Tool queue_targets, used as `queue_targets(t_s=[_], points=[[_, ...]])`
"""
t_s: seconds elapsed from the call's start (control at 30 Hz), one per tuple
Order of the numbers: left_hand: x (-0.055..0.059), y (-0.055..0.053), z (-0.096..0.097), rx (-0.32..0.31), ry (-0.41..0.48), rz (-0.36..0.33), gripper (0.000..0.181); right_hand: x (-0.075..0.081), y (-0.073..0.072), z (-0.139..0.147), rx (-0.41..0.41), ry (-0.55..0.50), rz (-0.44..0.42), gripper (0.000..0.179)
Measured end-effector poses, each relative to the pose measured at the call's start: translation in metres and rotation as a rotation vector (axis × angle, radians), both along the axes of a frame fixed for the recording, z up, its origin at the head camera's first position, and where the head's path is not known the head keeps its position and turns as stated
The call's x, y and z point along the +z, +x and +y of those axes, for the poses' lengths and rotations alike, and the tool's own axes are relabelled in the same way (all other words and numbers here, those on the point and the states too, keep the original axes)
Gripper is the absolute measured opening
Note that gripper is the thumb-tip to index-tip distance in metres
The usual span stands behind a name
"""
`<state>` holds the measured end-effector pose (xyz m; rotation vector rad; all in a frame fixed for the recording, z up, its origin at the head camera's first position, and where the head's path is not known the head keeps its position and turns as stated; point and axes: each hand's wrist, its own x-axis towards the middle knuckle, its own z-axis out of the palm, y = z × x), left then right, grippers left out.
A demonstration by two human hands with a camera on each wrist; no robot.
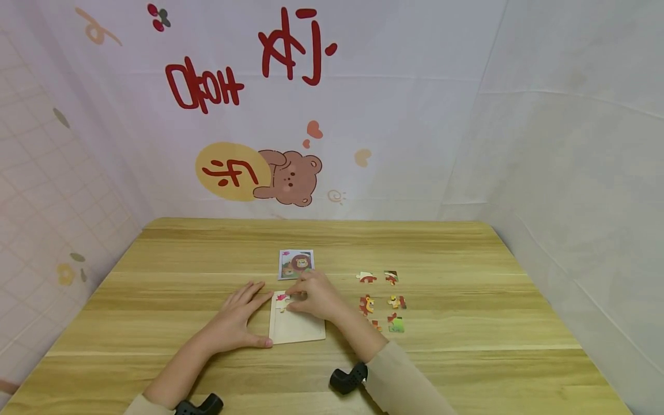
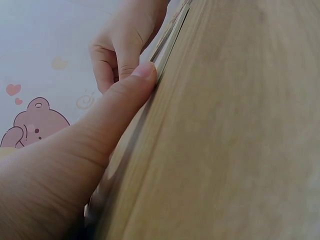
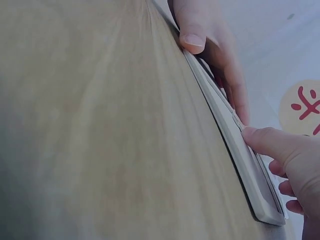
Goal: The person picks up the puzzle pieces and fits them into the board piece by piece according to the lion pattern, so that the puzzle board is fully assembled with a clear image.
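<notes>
A pale wooden puzzle board (image 1: 298, 331) lies on the table. In its upper left corner sits a puzzle piece (image 1: 281, 300) with a pink flower. My left hand (image 1: 236, 320) braces the board's left side, thumb at the lower left corner and fingers stretched towards the upper left one. In the left wrist view the left thumb (image 2: 125, 95) presses on the board's edge. My right hand (image 1: 313, 294) is over the board's upper part, thumb and forefinger pinching a puzzle piece beside the flower. Its fingers largely hide that piece. The right thumb (image 3: 270, 141) is low at the board's surface.
Behind the board lies a picture card (image 1: 295, 262) showing a lion. Several loose pieces, among them a green one (image 1: 396, 324) and a lion-face one (image 1: 367, 304), lie to the right, partly behind the right forearm. A white cloth wall (image 1: 394, 190) stands behind the table.
</notes>
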<state>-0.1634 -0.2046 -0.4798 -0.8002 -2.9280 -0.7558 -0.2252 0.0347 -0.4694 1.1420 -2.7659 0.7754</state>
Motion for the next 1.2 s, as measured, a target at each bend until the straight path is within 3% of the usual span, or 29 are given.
queue_targets(t_s=[0.63, 0.97, 1.2], points=[[0.002, 0.001, -0.001, -0.001, 0.003, -0.007, 0.106, 0.0, 0.006, -0.001, -0.048, -0.026, 0.001, 0.025], [0.002, 0.0, -0.001, 0.003, 0.009, -0.02, 0.107, -0.001, 0.01, -0.008, -0.145, -0.058, -0.043, 0.022], [0.002, 0.0, -0.001, 0.003, 0.016, -0.023, 0.106, -0.001, 0.011, -0.01, -0.16, -0.04, -0.015, 0.021]])
